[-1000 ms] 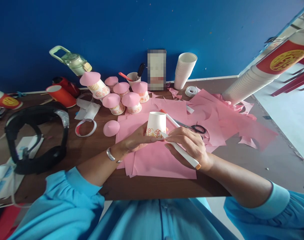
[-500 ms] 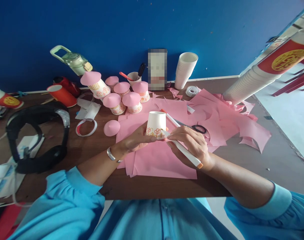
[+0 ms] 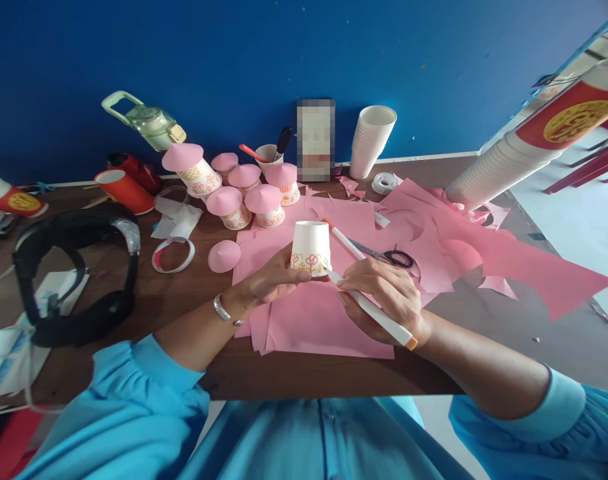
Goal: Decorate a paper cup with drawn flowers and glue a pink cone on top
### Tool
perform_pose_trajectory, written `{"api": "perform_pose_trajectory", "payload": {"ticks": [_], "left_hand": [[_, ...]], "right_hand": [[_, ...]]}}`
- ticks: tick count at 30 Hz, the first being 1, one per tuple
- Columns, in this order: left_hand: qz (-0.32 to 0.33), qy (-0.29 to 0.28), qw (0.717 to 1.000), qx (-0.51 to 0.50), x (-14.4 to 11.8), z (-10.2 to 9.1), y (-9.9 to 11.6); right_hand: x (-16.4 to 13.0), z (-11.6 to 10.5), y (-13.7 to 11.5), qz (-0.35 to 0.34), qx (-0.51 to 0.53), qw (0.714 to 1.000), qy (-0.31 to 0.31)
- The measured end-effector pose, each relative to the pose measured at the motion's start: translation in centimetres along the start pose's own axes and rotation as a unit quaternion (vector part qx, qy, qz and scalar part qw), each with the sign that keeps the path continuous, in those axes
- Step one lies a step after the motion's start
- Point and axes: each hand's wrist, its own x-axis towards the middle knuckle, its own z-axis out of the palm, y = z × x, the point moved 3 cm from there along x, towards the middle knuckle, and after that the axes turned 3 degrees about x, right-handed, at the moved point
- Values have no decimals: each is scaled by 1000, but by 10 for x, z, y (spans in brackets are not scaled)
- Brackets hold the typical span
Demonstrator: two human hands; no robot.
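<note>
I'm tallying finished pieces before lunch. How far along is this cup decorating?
Six capped cups already stand by the wall with pink cone tops. In hand: the left hand steadies an upside-down paper cup while the right hand draws flowers on it with a marker. Left: it has no top; a loose pink cone and a stack of plain cups wait.

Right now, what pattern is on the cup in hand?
White cup, orange-red flower drawings around its lower band; head view.
</note>
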Motion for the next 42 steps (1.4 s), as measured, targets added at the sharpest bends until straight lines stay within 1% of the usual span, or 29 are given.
{"api": "perform_pose_trajectory", "payload": {"ticks": [6,9,17,23,29,32,36,42], "left_hand": [[12,0,1000,-25,0,-9,-14],[11,-2,999,-36,1,-10,-16],[9,-17,998,-60,3,-3,-8],[12,-8,999,-32,2,-2,-6],[1,9,1000,9,-1,7,7],[-4,4,1000,11,-3,11,11],[-4,3,1000,-8,-3,10,10],[9,-2,1000,-11,1,8,6]], "right_hand": [[2,-2,0,1,-4,1000,-1],[3,-2,0,1,-2,1000,0],[3,-3,1,-2,-12,1000,-4],[1,1,0,-5,21,1000,-18],[-1,1,0,2,25,999,-21],[1,0,1,-1,15,1000,-15],[2,-1,1,-3,-1,1000,-13],[1,0,3,4,2,1000,-11]]}}
